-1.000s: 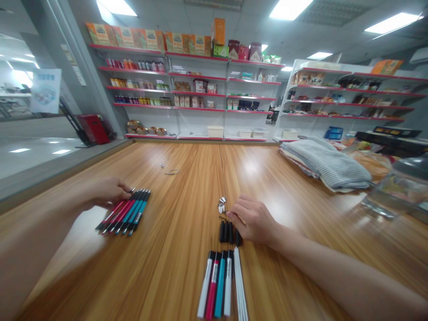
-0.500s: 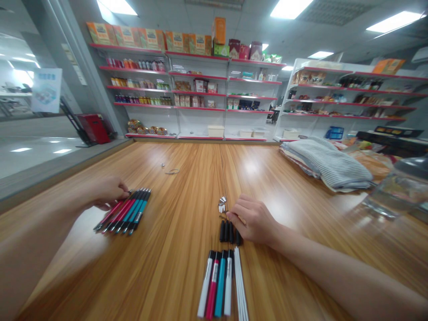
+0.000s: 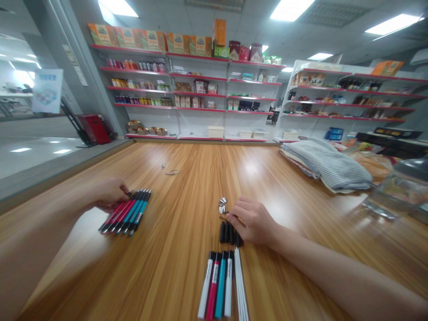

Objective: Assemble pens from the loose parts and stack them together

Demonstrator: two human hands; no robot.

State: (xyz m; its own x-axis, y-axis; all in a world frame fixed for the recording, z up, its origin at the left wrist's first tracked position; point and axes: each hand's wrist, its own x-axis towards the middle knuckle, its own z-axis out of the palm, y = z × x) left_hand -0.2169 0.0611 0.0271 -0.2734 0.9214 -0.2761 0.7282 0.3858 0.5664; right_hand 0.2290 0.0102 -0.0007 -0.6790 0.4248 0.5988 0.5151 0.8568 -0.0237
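Note:
On the left, my left hand [image 3: 112, 194] is closed around the upper end of a pink pen [image 3: 109, 217] at the left edge of a row. That row of assembled pens [image 3: 135, 211], pink and teal with black ends, lies side by side on the table. My right hand [image 3: 251, 221] rests with curled fingers beside several black rubber grips [image 3: 229, 232]; what its fingertips hold, if anything, is hidden. Just beyond are small silver cone tips [image 3: 223, 200] and little white pieces [image 3: 222, 209]. Nearer me lie white, pink and teal pen barrels [image 3: 220, 285] and thin white refills [image 3: 241, 285].
A wooden table [image 3: 187, 200] spreads before me. Farther off lie a loop of thin cord [image 3: 173, 172] and a small shiny piece [image 3: 162, 166]. Folded cloths [image 3: 329, 162] and a clear plastic jug [image 3: 394, 187] stand right. Stocked shelves [image 3: 197, 93] line the back.
My left hand has brought the pink pen slightly right, closer against the row of pens. My right hand has hardly moved.

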